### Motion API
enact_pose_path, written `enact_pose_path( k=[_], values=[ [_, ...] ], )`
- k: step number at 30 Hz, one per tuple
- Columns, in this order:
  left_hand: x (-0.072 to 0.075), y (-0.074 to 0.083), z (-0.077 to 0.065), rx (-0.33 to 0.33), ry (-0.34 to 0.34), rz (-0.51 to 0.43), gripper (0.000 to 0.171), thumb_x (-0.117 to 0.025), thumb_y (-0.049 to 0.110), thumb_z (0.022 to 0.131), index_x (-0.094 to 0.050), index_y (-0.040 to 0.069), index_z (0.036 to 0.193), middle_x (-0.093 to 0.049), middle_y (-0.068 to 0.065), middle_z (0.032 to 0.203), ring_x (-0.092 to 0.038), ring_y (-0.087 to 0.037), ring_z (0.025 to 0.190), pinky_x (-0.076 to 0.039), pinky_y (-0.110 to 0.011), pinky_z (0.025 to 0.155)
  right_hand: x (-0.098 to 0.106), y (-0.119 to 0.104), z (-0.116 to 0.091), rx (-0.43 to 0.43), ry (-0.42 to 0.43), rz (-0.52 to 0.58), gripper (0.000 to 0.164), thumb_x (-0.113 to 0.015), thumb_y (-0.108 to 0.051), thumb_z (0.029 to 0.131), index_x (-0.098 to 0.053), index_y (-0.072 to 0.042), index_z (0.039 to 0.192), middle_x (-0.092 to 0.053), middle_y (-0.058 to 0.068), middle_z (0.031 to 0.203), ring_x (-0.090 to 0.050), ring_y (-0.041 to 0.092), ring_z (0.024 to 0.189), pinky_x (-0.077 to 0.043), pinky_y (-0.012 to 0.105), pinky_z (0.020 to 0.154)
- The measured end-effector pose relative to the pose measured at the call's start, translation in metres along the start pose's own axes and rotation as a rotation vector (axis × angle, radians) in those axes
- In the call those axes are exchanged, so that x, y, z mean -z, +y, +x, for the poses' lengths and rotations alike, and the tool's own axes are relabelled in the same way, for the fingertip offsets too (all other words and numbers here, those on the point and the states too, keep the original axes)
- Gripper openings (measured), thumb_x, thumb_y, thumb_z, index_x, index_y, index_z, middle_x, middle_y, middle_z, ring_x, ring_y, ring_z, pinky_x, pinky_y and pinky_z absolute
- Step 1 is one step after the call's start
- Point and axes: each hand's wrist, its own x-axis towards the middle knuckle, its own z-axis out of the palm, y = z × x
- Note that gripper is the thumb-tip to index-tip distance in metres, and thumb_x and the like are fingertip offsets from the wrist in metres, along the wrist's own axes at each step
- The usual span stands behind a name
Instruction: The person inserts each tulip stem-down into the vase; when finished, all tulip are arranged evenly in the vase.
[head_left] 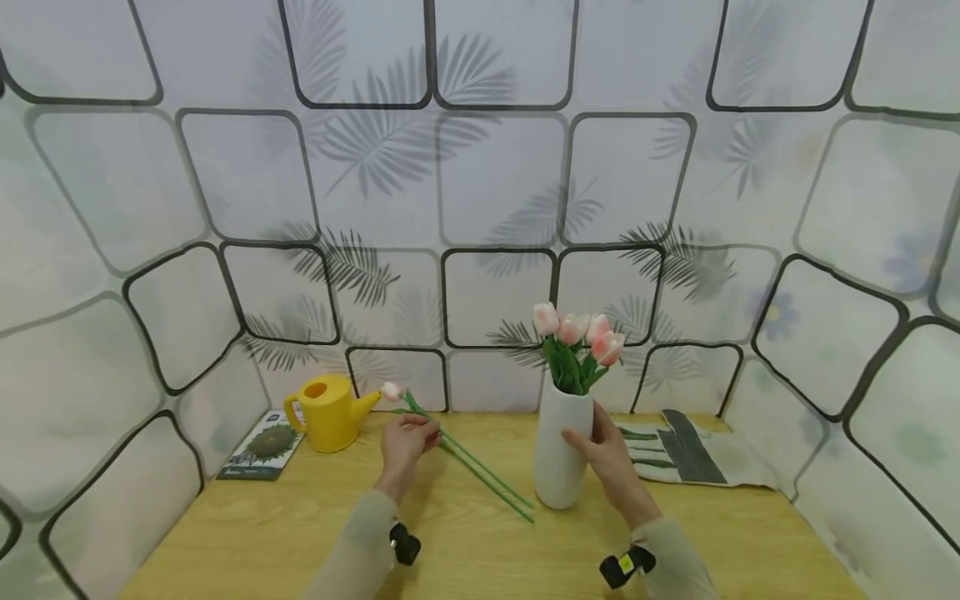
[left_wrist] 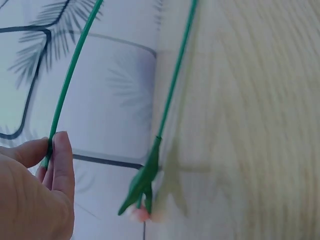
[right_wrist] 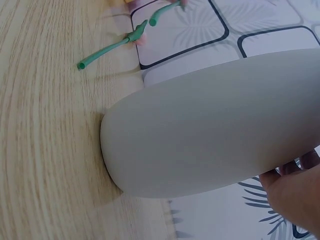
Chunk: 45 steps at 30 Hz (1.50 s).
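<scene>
Tulips (head_left: 577, 332) already stand in the white vase (head_left: 561, 454), four pink heads as far as I can count from the head camera, so I judge the arranging mostly done. My right hand (head_left: 609, 454) steadies the vase on the desk (head_left: 465, 542), fingers wrapped around its side; the right wrist camera shows the fingertips (right_wrist: 300, 162) against the smooth body. My left hand (head_left: 405, 446) pinches one green stem (left_wrist: 67, 85) between thumb and fingertips, lifting that tulip (head_left: 392, 391) with its bloom pointing toward the yellow watering can (head_left: 330, 411). A second stem (left_wrist: 175, 85) lies flat on the desk just beside it, though the left wrist view is blurred and I cannot make out its flower clearly. So two stems appear left to go in: the one I hold and the one lying loose. Neither is near the vase mouth yet.
</scene>
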Motion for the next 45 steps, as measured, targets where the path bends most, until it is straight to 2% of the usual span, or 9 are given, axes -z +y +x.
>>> enact_pose_path(
  k=[6,10,18,23,25,33,39,45],
  values=[
    [-0.011,0.019,-0.005,-0.046,0.015,-0.083,0.024,-0.074,-0.001,0.084,-0.055,-0.002,0.099,-0.072,-0.014,0.086,-0.072,-0.020,0.070,-0.062,-0.030,0.068,-0.001,0.002,0.001,0.013,0.002,-0.003,0.079,-0.067,-0.023,0.095,-0.019,-0.014,0.157,-0.035,0.016,0.155,-0.039,0.034,0.140,-0.034,0.057,0.114],
    [-0.018,0.031,-0.011,-0.085,0.019,-0.119,0.022,-0.073,-0.003,0.084,-0.056,-0.002,0.098,-0.072,-0.016,0.087,-0.073,-0.023,0.073,-0.062,-0.034,0.073,-0.001,0.002,0.002,0.012,0.003,-0.003,0.079,-0.067,-0.023,0.094,-0.020,-0.014,0.157,-0.036,0.016,0.155,-0.039,0.034,0.140,-0.034,0.057,0.114],
    [-0.029,0.053,-0.019,-0.166,0.046,-0.111,0.027,-0.074,-0.001,0.084,-0.059,-0.003,0.105,-0.071,-0.006,0.080,-0.071,-0.015,0.070,-0.062,-0.032,0.072,-0.001,0.002,0.002,0.009,0.001,-0.004,0.079,-0.067,-0.023,0.094,-0.020,-0.014,0.157,-0.037,0.016,0.155,-0.040,0.034,0.139,-0.034,0.057,0.114],
    [-0.035,0.065,-0.023,-0.221,0.014,-0.163,0.031,-0.075,0.001,0.085,-0.060,-0.002,0.112,-0.074,-0.009,0.087,-0.074,-0.021,0.080,-0.061,-0.039,0.082,-0.001,0.003,0.002,0.004,0.003,0.002,0.079,-0.067,-0.023,0.094,-0.020,-0.015,0.157,-0.037,0.016,0.154,-0.040,0.033,0.138,-0.034,0.057,0.114],
    [-0.038,0.070,-0.025,-0.225,0.002,-0.199,0.033,-0.074,0.000,0.085,-0.060,-0.002,0.115,-0.074,-0.010,0.088,-0.075,-0.022,0.082,-0.059,-0.041,0.085,0.000,0.003,0.003,0.001,0.004,0.001,0.079,-0.068,-0.023,0.094,-0.020,-0.014,0.157,-0.037,0.016,0.154,-0.040,0.034,0.139,-0.034,0.057,0.114],
    [-0.052,0.091,-0.025,-0.246,-0.015,-0.329,0.039,-0.069,-0.006,0.087,-0.059,-0.009,0.124,-0.063,-0.010,0.089,-0.074,-0.015,0.079,-0.060,-0.030,0.080,0.001,0.003,0.003,0.007,-0.005,-0.004,0.081,-0.067,-0.023,0.095,-0.016,-0.013,0.158,-0.034,0.017,0.156,-0.037,0.035,0.141,-0.033,0.058,0.114],
    [-0.057,0.103,-0.026,-0.265,0.012,-0.370,0.035,-0.066,-0.006,0.089,-0.057,-0.009,0.123,-0.057,-0.013,0.094,-0.074,-0.018,0.084,-0.060,-0.025,0.078,0.001,0.003,0.003,0.003,-0.004,0.006,0.081,-0.067,-0.022,0.095,-0.016,-0.014,0.158,-0.034,0.017,0.156,-0.037,0.035,0.141,-0.033,0.058,0.114],
    [-0.061,0.113,-0.025,-0.271,0.051,-0.427,0.029,-0.065,-0.002,0.092,-0.055,-0.011,0.118,-0.059,-0.023,0.102,-0.074,-0.029,0.091,-0.061,-0.028,0.077,0.000,0.003,0.003,0.003,-0.003,0.009,0.081,-0.068,-0.022,0.094,-0.017,-0.013,0.158,-0.034,0.016,0.156,-0.037,0.034,0.141,-0.033,0.057,0.115]
  ],
)
